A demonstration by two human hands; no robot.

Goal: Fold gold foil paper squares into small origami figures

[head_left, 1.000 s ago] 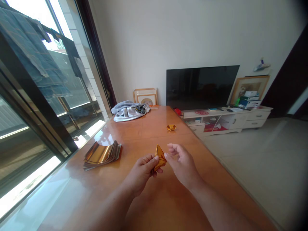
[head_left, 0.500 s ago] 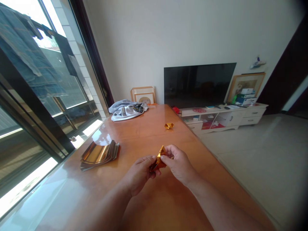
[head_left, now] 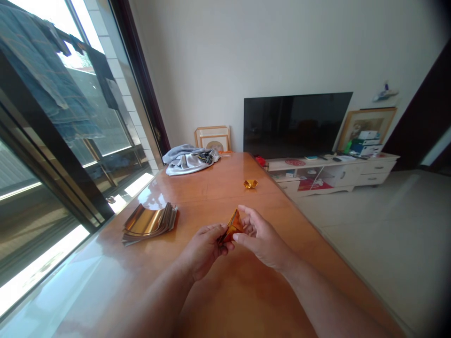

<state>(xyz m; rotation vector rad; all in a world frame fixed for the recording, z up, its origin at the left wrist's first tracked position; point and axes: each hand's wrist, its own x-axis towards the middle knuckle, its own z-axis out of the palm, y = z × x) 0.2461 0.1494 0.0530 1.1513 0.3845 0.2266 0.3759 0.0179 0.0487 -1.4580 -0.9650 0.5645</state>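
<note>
Above the wooden table (head_left: 246,295) my left hand (head_left: 202,248) and my right hand (head_left: 260,237) pinch one small folded piece of gold foil paper (head_left: 233,224) between them, left fingers on its lower left, right fingers on its right side. Further back on the table lies a finished folded gold piece (head_left: 250,184). A stack of gold foil sheets (head_left: 150,223), curled upward, lies to the left of my hands.
A grey cloth bundle (head_left: 190,160) sits at the table's far end by a picture frame (head_left: 213,139). A black television (head_left: 296,123) stands on a white low cabinet (head_left: 334,171). A glass sliding door (head_left: 52,141) runs along the left; tiled floor (head_left: 387,244) lies right.
My right hand came in from open beside the gold paper and closed on it together with the left. The paper has turned and folded smaller between my fingers.
</note>
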